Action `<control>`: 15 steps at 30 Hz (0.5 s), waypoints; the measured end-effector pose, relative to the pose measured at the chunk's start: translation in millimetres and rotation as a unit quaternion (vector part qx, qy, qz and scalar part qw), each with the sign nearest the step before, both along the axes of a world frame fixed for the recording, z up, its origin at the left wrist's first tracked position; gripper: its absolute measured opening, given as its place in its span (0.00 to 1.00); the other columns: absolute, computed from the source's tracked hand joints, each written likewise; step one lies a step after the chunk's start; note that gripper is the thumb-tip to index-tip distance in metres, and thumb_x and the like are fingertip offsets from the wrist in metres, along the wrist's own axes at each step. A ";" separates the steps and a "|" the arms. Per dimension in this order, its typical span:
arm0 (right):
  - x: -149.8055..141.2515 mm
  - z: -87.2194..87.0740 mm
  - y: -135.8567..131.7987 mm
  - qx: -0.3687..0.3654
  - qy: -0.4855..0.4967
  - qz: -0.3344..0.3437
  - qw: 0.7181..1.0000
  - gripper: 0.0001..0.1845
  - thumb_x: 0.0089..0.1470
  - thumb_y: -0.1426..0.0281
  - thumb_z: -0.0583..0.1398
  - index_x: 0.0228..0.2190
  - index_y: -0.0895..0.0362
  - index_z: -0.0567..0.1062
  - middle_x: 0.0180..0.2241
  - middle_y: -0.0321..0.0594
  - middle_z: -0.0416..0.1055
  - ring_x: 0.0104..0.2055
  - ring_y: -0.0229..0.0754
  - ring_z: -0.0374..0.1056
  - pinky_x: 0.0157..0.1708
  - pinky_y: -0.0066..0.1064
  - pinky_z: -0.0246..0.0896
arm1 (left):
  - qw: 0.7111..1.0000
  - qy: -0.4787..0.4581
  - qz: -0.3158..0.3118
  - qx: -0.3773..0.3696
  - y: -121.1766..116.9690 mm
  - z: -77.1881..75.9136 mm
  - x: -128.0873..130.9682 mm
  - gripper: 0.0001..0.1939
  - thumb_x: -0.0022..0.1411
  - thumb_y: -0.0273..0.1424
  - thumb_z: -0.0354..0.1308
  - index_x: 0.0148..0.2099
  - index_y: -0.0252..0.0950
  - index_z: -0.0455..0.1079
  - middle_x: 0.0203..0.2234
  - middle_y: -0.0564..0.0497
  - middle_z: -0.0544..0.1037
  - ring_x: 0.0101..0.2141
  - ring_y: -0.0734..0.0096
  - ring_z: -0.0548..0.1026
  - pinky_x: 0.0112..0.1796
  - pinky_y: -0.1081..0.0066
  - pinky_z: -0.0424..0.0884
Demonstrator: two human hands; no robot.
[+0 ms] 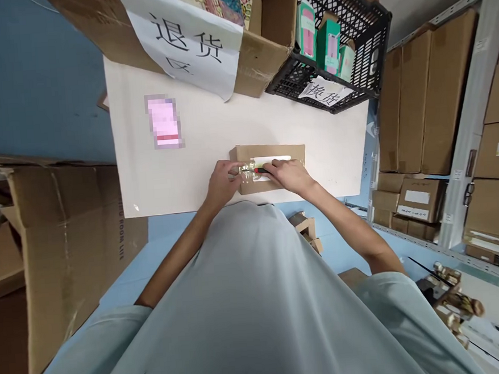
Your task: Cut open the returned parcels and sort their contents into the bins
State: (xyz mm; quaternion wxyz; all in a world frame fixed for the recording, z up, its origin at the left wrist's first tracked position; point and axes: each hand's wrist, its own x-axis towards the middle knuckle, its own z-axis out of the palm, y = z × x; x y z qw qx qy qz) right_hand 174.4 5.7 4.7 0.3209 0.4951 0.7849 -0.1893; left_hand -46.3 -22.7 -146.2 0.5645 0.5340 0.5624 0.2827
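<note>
A small brown cardboard box (268,150) lies lengthwise on the white tabletop near its front edge. Clear tape and a white label show on its top. My left hand (222,183) grips the box's left end, index finger and thumb apart at its near corner. My right hand (289,174) rests over the top of the box, fingers closed round a slim cutter (258,170) with a red and black handle. Its thin metal end points left at the taped end of the box. The exact contact of the tip is too small to tell.
The white table (180,180) carries a blurred pink item (164,121) at left. Behind stand a large carton (262,61) with a paper sign and a black crate (297,72) of green boxes. An open carton (86,232) is on the left; shelves of cartons (431,94) rise right.
</note>
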 end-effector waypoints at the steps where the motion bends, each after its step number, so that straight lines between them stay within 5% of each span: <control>1: -3.3 0.7 1.6 -0.001 -0.005 0.005 1.000 0.33 0.84 0.52 0.40 0.65 0.55 0.75 0.55 0.54 0.82 0.50 0.54 0.80 0.42 0.36 0.59 | 1.000 -0.003 0.000 0.001 -0.2 -0.6 0.0 0.17 0.67 0.30 0.67 0.57 0.43 0.83 0.55 0.46 0.76 0.46 0.64 0.83 0.47 0.64 0.87; 15: -13.7 6.8 9.9 -0.017 -0.029 0.027 0.999 0.29 0.85 0.55 0.43 0.64 0.56 0.76 0.54 0.53 0.83 0.49 0.53 0.80 0.40 0.36 0.59 | 1.000 -0.021 -0.002 0.004 1.2 -1.3 -1.0 0.18 0.66 0.27 0.66 0.56 0.43 0.84 0.54 0.46 0.75 0.45 0.66 0.83 0.46 0.65 0.88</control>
